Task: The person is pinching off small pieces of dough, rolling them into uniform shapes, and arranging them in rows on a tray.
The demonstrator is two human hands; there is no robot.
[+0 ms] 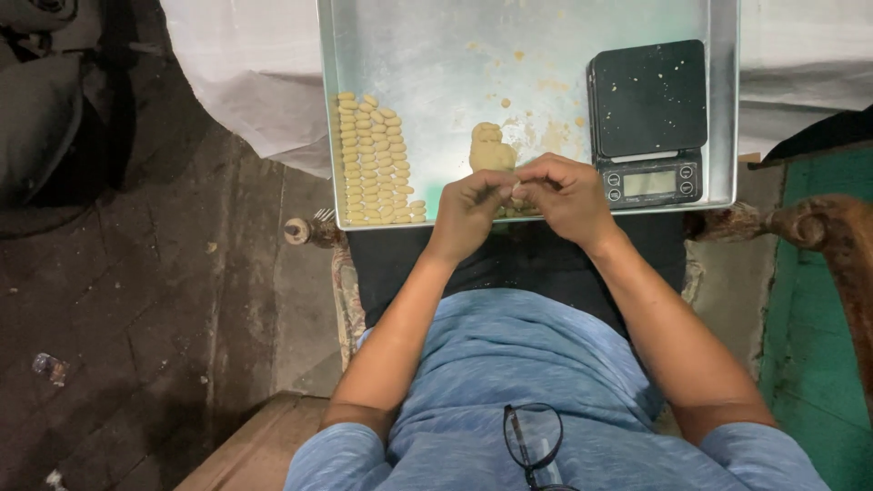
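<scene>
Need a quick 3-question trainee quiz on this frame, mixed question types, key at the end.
1. True or false: the digital scale sits in the metal tray on its right side.
2. Where do the rows of small dough pieces lie? A) on the scale B) at the tray's left side C) on the floor
3. Fill in: the left hand and right hand meet just in front of a ____ of dough.

Key: 1 true; 2 B; 3 lump
</scene>
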